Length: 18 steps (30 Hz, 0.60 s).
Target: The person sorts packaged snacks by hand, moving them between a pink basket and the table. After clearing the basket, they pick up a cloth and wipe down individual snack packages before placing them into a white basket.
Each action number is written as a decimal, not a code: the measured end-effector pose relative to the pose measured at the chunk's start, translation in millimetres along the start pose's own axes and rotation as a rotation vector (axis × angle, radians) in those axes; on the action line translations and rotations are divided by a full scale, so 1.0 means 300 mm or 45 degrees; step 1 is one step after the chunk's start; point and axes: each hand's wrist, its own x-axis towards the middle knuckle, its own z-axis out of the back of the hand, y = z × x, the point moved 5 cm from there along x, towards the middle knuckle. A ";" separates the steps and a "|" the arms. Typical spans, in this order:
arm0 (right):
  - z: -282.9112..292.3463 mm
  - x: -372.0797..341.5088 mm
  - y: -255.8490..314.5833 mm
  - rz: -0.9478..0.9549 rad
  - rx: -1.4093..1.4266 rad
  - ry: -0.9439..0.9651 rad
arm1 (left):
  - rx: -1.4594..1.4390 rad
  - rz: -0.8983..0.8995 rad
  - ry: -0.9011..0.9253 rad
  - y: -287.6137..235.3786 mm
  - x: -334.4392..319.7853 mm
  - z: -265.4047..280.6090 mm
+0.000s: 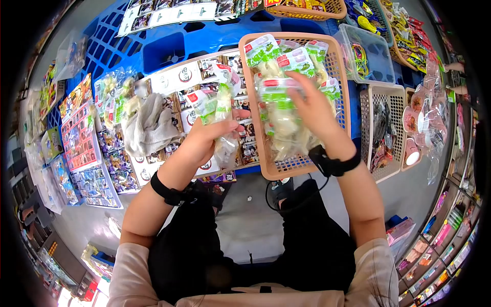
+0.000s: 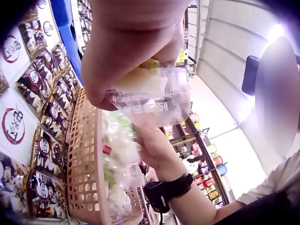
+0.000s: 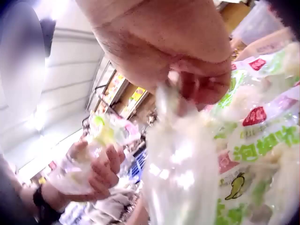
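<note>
My left hand (image 1: 204,139) grips clear snack packets (image 1: 224,105) with green and red print and pale pieces inside, just left of a peach plastic basket (image 1: 344,110). In the left wrist view, the clear end of a packet (image 2: 157,105) sticks out below that hand. Over the basket, my right hand (image 1: 318,113) pinches the top of another snack packet (image 1: 281,115). The right wrist view shows this packet (image 3: 180,164) hanging from curled fingers. More packets of the same kind (image 1: 299,60) fill the basket underneath and behind it.
Left of the basket lie printed cards (image 1: 181,77), a crumpled grey cloth (image 1: 149,125) and more bagged packets (image 1: 110,94). A clear bin (image 1: 371,64) and a beige basket (image 1: 391,100) stand to the right. Blue plastic pallets (image 1: 202,37) support these goods.
</note>
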 end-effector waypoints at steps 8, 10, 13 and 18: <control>-0.061 -0.149 0.040 0.241 -0.564 0.104 | -0.044 0.010 -0.002 0.019 0.005 0.043; -0.134 -0.188 0.046 0.467 -0.718 0.285 | -0.075 0.050 -0.013 0.028 0.007 0.044; -0.169 -0.180 0.030 0.463 -0.821 0.213 | -0.058 0.072 0.014 0.030 0.005 0.035; -0.100 -0.124 0.089 0.352 -0.469 0.214 | -0.336 0.214 0.284 0.011 -0.025 -0.007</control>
